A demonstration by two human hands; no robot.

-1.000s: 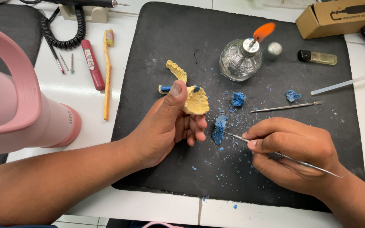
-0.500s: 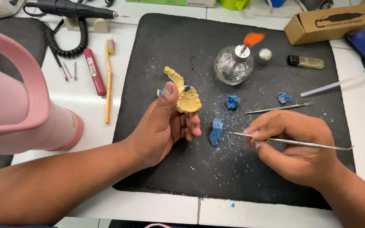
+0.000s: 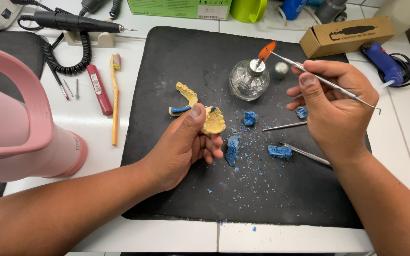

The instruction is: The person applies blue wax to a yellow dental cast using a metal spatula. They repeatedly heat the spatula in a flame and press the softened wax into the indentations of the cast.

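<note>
My left hand point(image 3: 183, 144) holds a yellow plaster dental cast point(image 3: 213, 121) over the black mat point(image 3: 176, 57), thumb on top. A second yellow cast point(image 3: 186, 97) with blue wax lies on the mat just behind it. My right hand point(image 3: 333, 102) grips a thin metal carving tool point(image 3: 326, 81), raised, with its tip in the orange flame of a glass spirit lamp point(image 3: 248, 78). Blue wax lumps point(image 3: 232, 149) and crumbs lie between my hands.
Two more metal tools point(image 3: 283, 126) lie on the mat by my right hand. A pink jug point(image 3: 20, 137) stands at the left. A toothbrush point(image 3: 115, 99), red pen, handpiece with coiled cord point(image 3: 72, 21), cardboard box point(image 3: 347, 35) and blue device point(image 3: 380, 59) ring the mat.
My right hand lifted the metal tool from the blue wax near the mat and carried it up and back to the lamp's flame. My left hand kept hold of the cast.
</note>
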